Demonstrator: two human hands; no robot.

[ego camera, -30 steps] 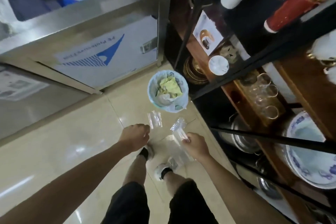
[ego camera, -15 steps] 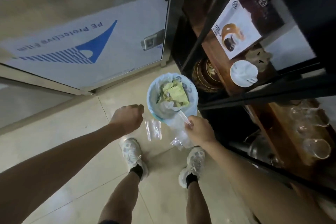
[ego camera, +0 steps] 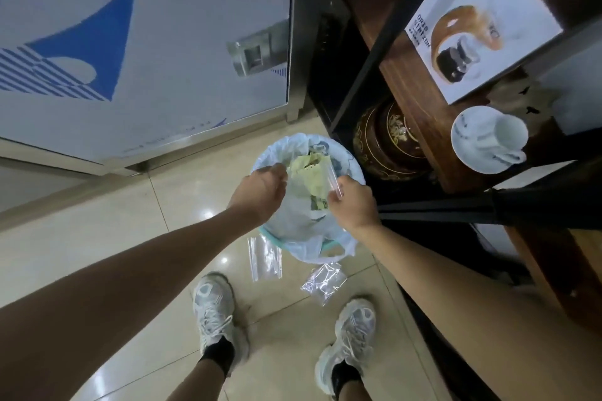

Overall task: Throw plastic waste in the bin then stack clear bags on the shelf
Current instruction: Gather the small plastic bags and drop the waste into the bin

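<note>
A small round bin [ego camera: 353,169] lined with a pale blue bag stands on the tiled floor, with yellowish waste inside. Both my hands are over its mouth. My right hand [ego camera: 353,205] pinches a clear plastic piece [ego camera: 334,181] above the bin. My left hand [ego camera: 259,194] is closed at the plastic's other edge. Two clear bags lie on the floor in front of the bin: a flat one [ego camera: 264,258] and a crinkled one [ego camera: 323,282]. The wooden shelf [ego camera: 410,107] with black metal posts rises at the right.
A steel cabinet with blue-and-white protective film [ego camera: 146,52] fills the upper left. On the shelf sit a white box [ego camera: 482,23], a white cup on a saucer [ego camera: 488,140] and a dark ornate jar [ego camera: 387,140]. My feet in white sneakers [ego camera: 215,312] stand on the tiles.
I stepped up to the bin. Both hands moved forward from above the floor bags to over the bin's mouth, the right one carrying the clear plastic.
</note>
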